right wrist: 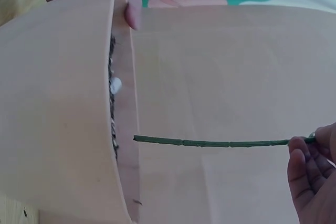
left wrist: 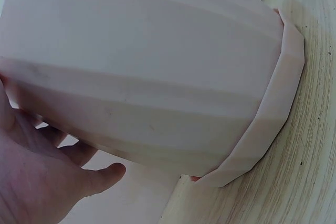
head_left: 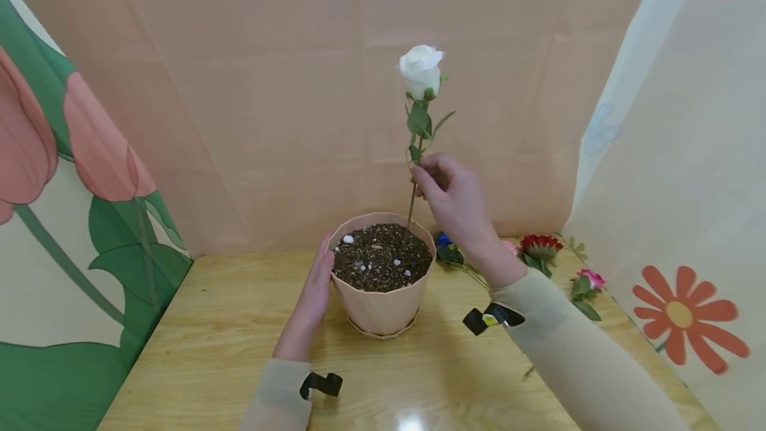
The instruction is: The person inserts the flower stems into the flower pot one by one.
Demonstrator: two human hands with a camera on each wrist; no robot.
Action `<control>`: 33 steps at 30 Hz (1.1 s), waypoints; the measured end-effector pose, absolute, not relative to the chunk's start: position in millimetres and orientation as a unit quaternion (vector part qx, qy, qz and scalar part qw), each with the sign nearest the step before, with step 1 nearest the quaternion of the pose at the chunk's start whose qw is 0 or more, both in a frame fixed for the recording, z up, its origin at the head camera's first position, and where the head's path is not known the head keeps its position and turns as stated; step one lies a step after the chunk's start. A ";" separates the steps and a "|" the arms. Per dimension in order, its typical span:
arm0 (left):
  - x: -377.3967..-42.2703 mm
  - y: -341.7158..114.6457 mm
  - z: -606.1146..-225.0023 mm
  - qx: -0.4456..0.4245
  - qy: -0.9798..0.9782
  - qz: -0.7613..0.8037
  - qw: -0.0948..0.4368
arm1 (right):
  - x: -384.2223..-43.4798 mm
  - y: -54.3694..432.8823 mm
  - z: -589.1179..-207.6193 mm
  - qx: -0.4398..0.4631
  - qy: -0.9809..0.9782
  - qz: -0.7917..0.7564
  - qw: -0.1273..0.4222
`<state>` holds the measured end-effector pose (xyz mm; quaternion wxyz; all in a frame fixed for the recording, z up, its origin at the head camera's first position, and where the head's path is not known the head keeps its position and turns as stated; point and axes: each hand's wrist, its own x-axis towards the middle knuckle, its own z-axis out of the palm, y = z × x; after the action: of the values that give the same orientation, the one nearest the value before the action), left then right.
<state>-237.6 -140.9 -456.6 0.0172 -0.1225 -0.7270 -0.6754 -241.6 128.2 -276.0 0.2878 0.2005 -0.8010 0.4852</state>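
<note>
A white rose (head_left: 421, 72) with green leaves stands upright over the pot. My right hand (head_left: 453, 195) pinches its stem between thumb and fingers, below the leaves. In the right wrist view the lower end of the green stem (right wrist: 210, 144) is free, around rim height and apart from the soil. The pale pink flower pot (head_left: 380, 304) holds dark soil (head_left: 377, 261) dotted with white pebbles. My left hand (head_left: 314, 285) holds the pot's left side, one digit over the rim. In the left wrist view several of that hand's (left wrist: 42, 166) fingers are partly hidden behind the pot.
Right of the pot, a blue flower (head_left: 443, 239), a dark red flower (head_left: 540, 246) and a pink rose (head_left: 591, 278) lie on the wooden table (head_left: 197, 338), partly behind my right arm. A pink backdrop (head_left: 269, 118) rises behind the table, with printed flower panels at both sides.
</note>
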 end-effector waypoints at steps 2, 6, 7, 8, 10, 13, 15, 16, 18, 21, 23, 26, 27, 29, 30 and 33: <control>-237.6 -141.0 -455.9 -0.124 -0.728 -0.674 0.018 | -245.4 120.6 -277.9 0.209 -0.798 0.488 0.285; -237.1 -141.2 -456.0 -0.127 -0.728 -0.673 0.020 | -252.6 107.2 -282.2 0.217 -0.801 0.483 0.279; -236.8 -141.1 -456.0 -0.127 -0.729 -0.673 0.020 | -254.5 104.1 -283.3 0.219 -0.802 0.483 0.276; -236.6 -141.1 -456.0 -0.126 -0.729 -0.672 0.020 | -256.6 101.1 -284.3 0.220 -0.803 0.482 0.272; -236.5 -141.3 -456.2 -0.125 -0.731 -0.671 0.020 | -260.3 95.0 -286.3 0.223 -0.805 0.482 0.265; -236.4 -141.4 -455.8 -0.121 -0.731 -0.672 0.020 | -266.7 85.9 -289.0 0.231 -0.806 0.480 0.259; -236.5 -141.2 -455.7 -0.120 -0.730 -0.672 0.019 | -271.4 80.8 -291.8 0.235 -0.805 0.480 0.256; -236.5 -140.9 -455.4 -0.121 -0.730 -0.672 0.019 | -273.8 78.3 -293.6 0.238 -0.804 0.483 0.253; -236.5 -140.2 -454.5 -0.118 -0.730 -0.673 0.016 | -278.2 74.3 -298.0 0.241 -0.804 0.484 0.248; -236.6 -139.1 -453.0 -0.115 -0.731 -0.672 0.009 | -282.5 69.7 -304.6 0.243 -0.804 0.488 0.237; -236.8 -138.8 -452.4 -0.113 -0.732 -0.672 0.006 | -283.9 67.5 -307.6 0.244 -0.806 0.486 0.233; -236.7 -138.4 -452.1 -0.110 -0.734 -0.670 0.004 | -285.2 64.9 -309.6 0.243 -0.808 0.484 0.230; -236.7 -138.3 -452.1 -0.109 -0.736 -0.668 0.004 | -285.5 64.0 -310.1 0.243 -0.810 0.482 0.230; -236.4 -138.1 -452.0 -0.107 -0.738 -0.667 0.004 | -286.0 62.1 -311.0 0.242 -0.814 0.475 0.229; -236.4 -138.3 -452.2 -0.108 -0.738 -0.666 0.005 | -286.5 61.0 -311.8 0.244 -0.815 0.473 0.229; -236.8 -138.2 -452.4 -0.111 -0.737 -0.667 0.008 | -287.7 58.1 -314.9 0.246 -0.819 0.467 0.226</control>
<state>-236.8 -138.2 -452.4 0.0082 -0.1107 -0.7368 -0.6669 -287.7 58.1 -314.9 0.2262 0.2464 -0.8188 0.4666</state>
